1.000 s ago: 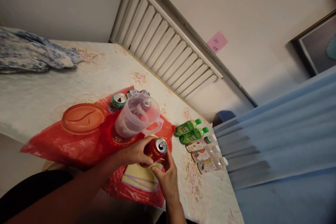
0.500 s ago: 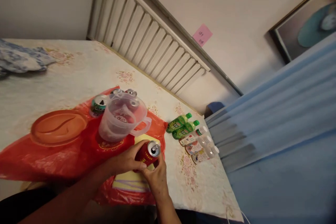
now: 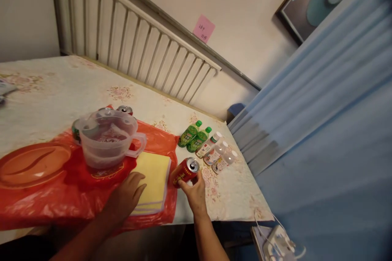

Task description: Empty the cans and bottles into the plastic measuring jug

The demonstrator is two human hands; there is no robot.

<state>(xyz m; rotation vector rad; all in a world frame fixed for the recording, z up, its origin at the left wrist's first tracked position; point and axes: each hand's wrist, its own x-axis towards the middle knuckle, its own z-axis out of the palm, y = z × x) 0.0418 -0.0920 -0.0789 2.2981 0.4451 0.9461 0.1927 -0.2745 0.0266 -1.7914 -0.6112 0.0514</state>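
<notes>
My right hand (image 3: 196,191) grips an opened red drink can (image 3: 182,173), just right of the red plastic bag's edge. The can leans a little, and its top with the mouth hole faces me. Holding nothing, my left hand (image 3: 130,193) hovers at or rests on the left edge of a stack of yellow cloths (image 3: 154,171), fingers slightly bent and apart; contact is unclear. Beyond it, a clear plastic jug (image 3: 105,149) with reddish, foamy liquid stands on the red plastic bag (image 3: 49,208). Behind the jug are another can (image 3: 125,110) and a partly hidden green can (image 3: 76,132).
An orange oval lid (image 3: 33,165) lies left of the jug. Two green bottles (image 3: 193,136) and several clear-topped bottles (image 3: 216,153) lie to the right on the floral tablecloth (image 3: 119,93). A radiator (image 3: 134,36), a blue curtain (image 3: 321,130) and a power strip (image 3: 280,244) border the table.
My left hand has let go of the red can and moved left over the yellow cloths. My right hand has carried the can right, off the cloths. The camera view has shifted.
</notes>
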